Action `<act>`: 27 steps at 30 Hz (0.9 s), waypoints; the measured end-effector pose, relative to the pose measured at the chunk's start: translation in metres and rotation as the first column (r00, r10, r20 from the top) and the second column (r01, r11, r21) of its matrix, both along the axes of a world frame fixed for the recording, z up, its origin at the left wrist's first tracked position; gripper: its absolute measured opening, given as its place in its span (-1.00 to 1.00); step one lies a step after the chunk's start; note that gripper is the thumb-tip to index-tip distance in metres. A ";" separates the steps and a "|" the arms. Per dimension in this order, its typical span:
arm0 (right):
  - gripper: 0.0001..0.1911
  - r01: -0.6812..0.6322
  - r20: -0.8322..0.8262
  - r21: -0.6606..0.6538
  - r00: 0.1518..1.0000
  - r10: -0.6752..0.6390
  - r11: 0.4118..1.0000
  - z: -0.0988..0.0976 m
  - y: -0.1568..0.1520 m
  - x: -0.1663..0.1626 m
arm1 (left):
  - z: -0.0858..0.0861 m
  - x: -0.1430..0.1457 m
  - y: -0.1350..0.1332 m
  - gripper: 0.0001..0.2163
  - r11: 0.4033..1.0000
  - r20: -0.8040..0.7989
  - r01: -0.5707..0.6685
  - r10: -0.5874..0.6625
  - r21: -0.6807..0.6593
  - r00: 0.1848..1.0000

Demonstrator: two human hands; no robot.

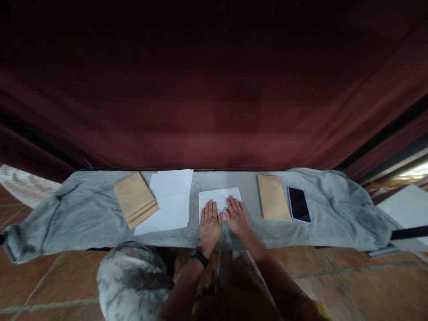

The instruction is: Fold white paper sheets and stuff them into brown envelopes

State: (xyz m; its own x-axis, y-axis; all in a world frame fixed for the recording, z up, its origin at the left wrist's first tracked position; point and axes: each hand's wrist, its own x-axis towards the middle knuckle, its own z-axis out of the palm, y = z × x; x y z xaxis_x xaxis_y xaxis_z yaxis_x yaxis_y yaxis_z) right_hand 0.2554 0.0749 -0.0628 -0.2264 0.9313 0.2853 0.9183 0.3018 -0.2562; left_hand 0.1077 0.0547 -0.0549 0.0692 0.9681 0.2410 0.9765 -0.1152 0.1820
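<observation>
Item: my left hand (211, 226), dark watch (199, 257) at the wrist; palm down, fingers straight. Item: my right hand (237, 217), likewise flat, just beside the left, thumbs nearly meeting; whether they touch I cannot tell. Neither hand grips anything.

Item: one white paper (220, 195), directly beneath my fingers, its far edge reaching past the fingertips. Plain, rectangular, wider than deep, lying flat, set slightly askew; smaller than the loose white sheets (174, 200) to my left. Near edge mostly covered by my hands.

Support: grey cloth (337, 209). Left, overlapping the sheets: overlapping tan envelopes (133, 195). Right: a single tan envelope (273, 196), then a dark-screened phone (299, 205) close beside it. Beyond: an upright dark red surface (214, 111).
</observation>
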 end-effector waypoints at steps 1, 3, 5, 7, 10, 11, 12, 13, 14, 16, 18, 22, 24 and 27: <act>-0.45 0.017 0.011 0.005 1.000 -0.017 1.000 0.000 -0.001 0.003 | 0.000 -0.002 -0.001 -0.45 1.000 0.007 -0.013 0.013 0.010 1.000; -0.44 0.046 0.038 0.012 0.998 -0.047 0.999 0.000 -0.003 0.008 | -0.001 -0.005 -0.003 -0.45 0.999 0.020 -0.036 0.036 0.032 0.999; -0.43 0.076 0.063 0.021 0.995 -0.077 0.997 -0.001 -0.005 0.014 | -0.001 -0.008 -0.006 -0.45 0.997 0.032 -0.059 0.058 0.052 0.998; -0.43 0.105 0.079 0.038 0.991 -0.107 0.994 -0.002 -0.008 0.019 | -0.001 -0.011 -0.008 -0.45 0.994 0.046 -0.081 0.078 0.067 0.996; -0.43 0.130 0.085 0.074 0.987 -0.137 0.989 -0.004 -0.013 0.027 | -0.001 -0.014 -0.011 -0.46 0.991 0.075 -0.104 0.097 0.085 0.992; -0.43 0.137 0.084 0.086 0.986 -0.144 0.987 -0.005 -0.014 0.029 | -0.001 -0.015 -0.012 -0.46 0.990 0.087 -0.111 0.103 0.091 0.991; -0.42 0.143 0.082 0.095 0.985 -0.151 0.985 -0.006 -0.016 0.031 | -0.001 -0.016 -0.013 -0.46 0.988 0.100 -0.118 0.108 0.096 0.989; -0.43 0.151 0.077 0.103 0.984 -0.159 0.983 -0.007 -0.017 0.034 | 0.000 -0.016 -0.014 -0.47 0.987 0.113 -0.127 0.115 0.100 0.987; -0.43 0.159 0.071 0.109 0.983 -0.167 0.981 -0.008 -0.019 0.036 | 0.000 -0.017 -0.016 -0.47 0.986 0.124 -0.134 0.121 0.103 0.985; -0.43 0.178 0.053 0.116 0.981 -0.185 0.977 -0.010 -0.022 0.040 | -0.001 -0.019 -0.019 -0.48 0.984 0.132 -0.147 0.133 0.103 0.982; -0.44 0.205 0.025 0.119 0.978 -0.209 0.972 -0.011 -0.024 0.043 | -0.001 -0.021 -0.021 -0.48 0.982 0.132 -0.164 0.151 0.096 0.980; -0.44 0.233 -0.058 0.093 0.972 -0.228 0.968 -0.009 -0.022 0.044 | 0.002 -0.019 -0.021 -0.48 0.980 0.139 -0.175 0.161 0.094 0.977; -0.44 0.171 -0.108 0.069 0.981 -0.163 0.983 -0.003 -0.018 0.038 | 0.005 -0.012 -0.017 -0.48 0.989 0.129 -0.122 0.110 0.088 0.985; -0.44 0.007 -0.180 0.023 0.984 -0.003 1.000 0.006 -0.010 0.022 | 0.009 0.001 -0.006 -0.47 0.999 0.087 0.001 -0.004 0.040 0.996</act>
State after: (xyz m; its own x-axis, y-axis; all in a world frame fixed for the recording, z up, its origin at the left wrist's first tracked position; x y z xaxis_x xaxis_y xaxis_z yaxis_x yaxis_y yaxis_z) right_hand 0.2770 0.0650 -0.0564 -0.1648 0.9249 0.3426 0.8593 0.3052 -0.4104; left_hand 0.1091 0.0490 -0.0460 0.0491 0.9575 0.2841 0.9570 -0.1266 0.2612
